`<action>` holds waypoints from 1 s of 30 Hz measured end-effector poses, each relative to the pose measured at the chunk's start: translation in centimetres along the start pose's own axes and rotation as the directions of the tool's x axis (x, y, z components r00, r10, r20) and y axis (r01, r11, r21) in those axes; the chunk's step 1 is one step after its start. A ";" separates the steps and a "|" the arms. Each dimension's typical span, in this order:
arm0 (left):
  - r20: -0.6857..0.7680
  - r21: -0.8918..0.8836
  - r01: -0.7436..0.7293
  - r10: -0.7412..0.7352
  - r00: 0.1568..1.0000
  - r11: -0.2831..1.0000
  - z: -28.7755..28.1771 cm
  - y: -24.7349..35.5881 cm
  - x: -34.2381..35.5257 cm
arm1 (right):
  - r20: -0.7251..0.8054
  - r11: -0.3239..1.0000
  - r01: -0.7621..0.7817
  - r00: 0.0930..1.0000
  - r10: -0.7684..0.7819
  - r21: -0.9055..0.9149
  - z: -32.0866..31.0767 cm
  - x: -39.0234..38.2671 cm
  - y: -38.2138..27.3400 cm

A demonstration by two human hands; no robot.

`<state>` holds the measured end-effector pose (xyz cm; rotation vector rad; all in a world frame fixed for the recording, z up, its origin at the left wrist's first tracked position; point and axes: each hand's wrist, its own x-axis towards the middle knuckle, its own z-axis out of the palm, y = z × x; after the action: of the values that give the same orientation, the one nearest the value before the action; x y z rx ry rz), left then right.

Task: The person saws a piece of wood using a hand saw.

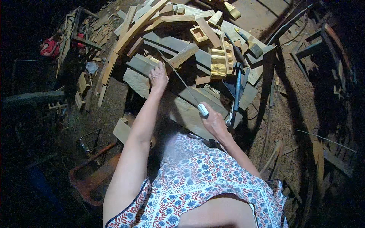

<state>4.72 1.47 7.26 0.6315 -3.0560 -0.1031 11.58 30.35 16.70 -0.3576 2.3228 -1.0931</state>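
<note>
My right hand [216, 122] is closed round the white-and-dark handle of a handsaw [182, 80]. Its long thin blade slants up and to the left across the workbench [186, 114]. My left hand [159, 78] has its fingers curled down over a piece of wood [154, 60], just left of the blade; most of that piece lies under the hand. Right of the blade's far part lies a short wooden block [184, 55]. The exact place where the teeth meet wood is too small to make out.
A blue bar clamp [238, 87] stands at the bench's right side, beside a yellowish grooved wooden block [218, 64]. A small square wooden frame [199, 34] lies farther back. Long curved wood [133, 32] arches along the left. An orange-red metal frame [91, 174] stands low on the left.
</note>
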 end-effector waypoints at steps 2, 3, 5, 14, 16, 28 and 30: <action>-0.016 0.008 0.030 -0.030 0.999 1.000 0.6 -0.3 0.6 | 0.014 1.000 0.019 1.000 -0.019 -0.005 0.1 -0.1 -0.3; -0.030 0.014 0.057 -0.056 0.998 0.998 0.9 -0.6 0.9 | 0.021 1.000 0.018 1.000 -0.018 -0.021 0.2 -0.1 -0.4; 0.024 -0.003 0.057 -0.057 0.998 0.998 0.8 -0.3 1.0 | 0.024 0.999 0.005 1.000 -0.004 -0.035 0.2 -0.1 0.0; -0.001 -0.076 -0.011 0.011 1.000 0.997 0.9 -0.2 0.7 | -0.014 0.999 -0.009 1.000 0.009 -0.032 -1.5 0.6 -1.5; -0.031 -0.098 -0.033 0.030 0.999 0.995 0.9 -1.3 1.0 | 0.042 0.999 -0.001 0.999 0.003 -0.038 -2.4 0.9 -2.4; 0.015 -0.084 -0.048 0.049 0.999 0.995 1.1 0.6 0.5 | 0.087 0.995 -0.023 0.996 0.032 -0.100 -4.9 1.6 -3.8; 0.022 -0.091 -0.016 0.018 1.000 0.996 1.3 -0.2 1.1 | 0.084 0.995 -0.007 0.996 0.015 -0.103 -4.9 1.7 -3.6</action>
<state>3.80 0.91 5.99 0.6025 -3.0574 -0.2487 7.37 30.37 21.40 -0.4211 2.3084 -0.9367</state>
